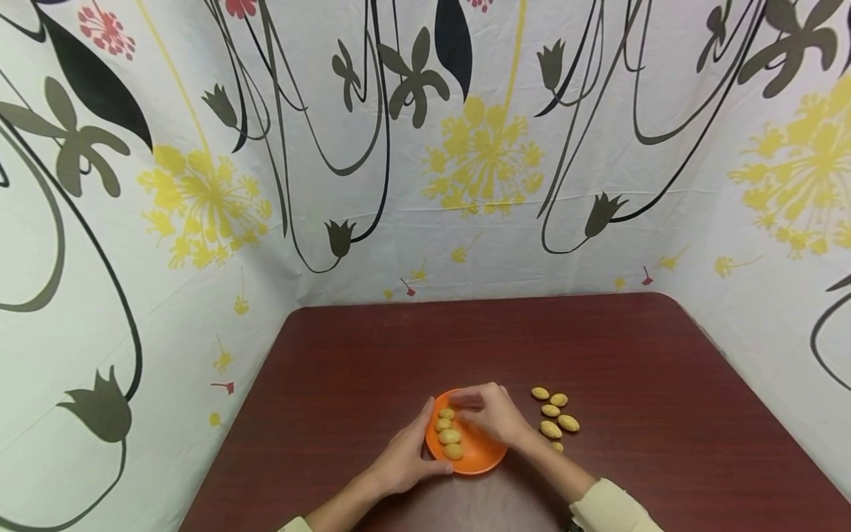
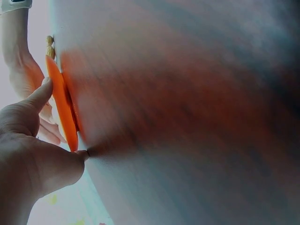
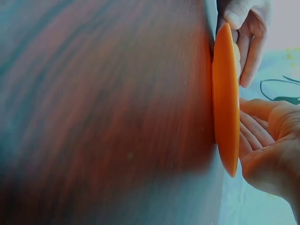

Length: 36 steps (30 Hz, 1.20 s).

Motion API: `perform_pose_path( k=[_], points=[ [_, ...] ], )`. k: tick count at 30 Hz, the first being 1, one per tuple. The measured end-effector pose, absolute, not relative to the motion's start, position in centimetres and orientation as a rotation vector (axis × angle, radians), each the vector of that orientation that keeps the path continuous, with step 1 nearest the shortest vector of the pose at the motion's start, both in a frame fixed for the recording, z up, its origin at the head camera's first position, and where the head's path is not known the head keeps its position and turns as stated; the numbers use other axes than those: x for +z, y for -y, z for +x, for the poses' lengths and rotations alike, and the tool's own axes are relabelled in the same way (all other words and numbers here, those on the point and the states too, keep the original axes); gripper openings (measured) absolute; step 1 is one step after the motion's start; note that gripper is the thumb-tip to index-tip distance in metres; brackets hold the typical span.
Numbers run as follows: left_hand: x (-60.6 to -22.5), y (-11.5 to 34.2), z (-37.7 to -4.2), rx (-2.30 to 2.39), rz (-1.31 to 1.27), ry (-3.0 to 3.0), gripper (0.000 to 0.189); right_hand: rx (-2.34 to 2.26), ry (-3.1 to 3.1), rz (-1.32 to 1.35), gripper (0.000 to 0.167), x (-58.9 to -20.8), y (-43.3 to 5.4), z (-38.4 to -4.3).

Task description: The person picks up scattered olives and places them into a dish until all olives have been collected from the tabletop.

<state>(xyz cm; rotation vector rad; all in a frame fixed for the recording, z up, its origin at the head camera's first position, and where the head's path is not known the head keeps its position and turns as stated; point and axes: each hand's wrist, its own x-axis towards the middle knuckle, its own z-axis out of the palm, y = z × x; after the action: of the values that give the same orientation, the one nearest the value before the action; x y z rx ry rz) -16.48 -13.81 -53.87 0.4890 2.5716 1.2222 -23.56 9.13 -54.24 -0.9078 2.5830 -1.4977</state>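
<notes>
A small orange plate [image 1: 480,457] lies on the dark red table. Along its left side runs a row of several small yellow oval pieces [image 1: 450,436], perhaps nuts or small fruits. My left hand [image 1: 404,457] grips the plate's left edge; in the left wrist view, its thumb [image 2: 43,91] lies against the rim. My right hand [image 1: 492,414] reaches over the plate from the right, its fingertips near the far end of the row. In the right wrist view, the rim hides those fingertips, so whether they pinch anything cannot be seen.
To the right of the plate, more yellow oval pieces [image 1: 550,411] lie loose on the tabletop [image 1: 372,355], one partly behind the right forearm. White cloth [image 1: 399,273] printed with flowers hangs around the back and sides of the table.
</notes>
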Motion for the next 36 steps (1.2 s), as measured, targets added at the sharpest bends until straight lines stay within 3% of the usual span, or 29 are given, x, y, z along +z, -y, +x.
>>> perform_pose_path(
  k=[15,24,36],
  points=[
    [-54.0,13.7,-16.6,1.214,0.471,-2.571,0.117,-1.552,-2.601,-0.853,0.037,-53.6,-11.3,-23.1],
    [-53.9,13.5,-16.5,1.225,0.474,-2.562,0.116,-1.668,-2.553,-0.697,0.052,-52.7,-13.7,-23.0],
    [-54.0,13.5,-16.5,1.19,0.481,-2.611,0.118,-1.701,-2.651,-0.636,0.049,-52.1,-17.9,-23.2]
  ],
)
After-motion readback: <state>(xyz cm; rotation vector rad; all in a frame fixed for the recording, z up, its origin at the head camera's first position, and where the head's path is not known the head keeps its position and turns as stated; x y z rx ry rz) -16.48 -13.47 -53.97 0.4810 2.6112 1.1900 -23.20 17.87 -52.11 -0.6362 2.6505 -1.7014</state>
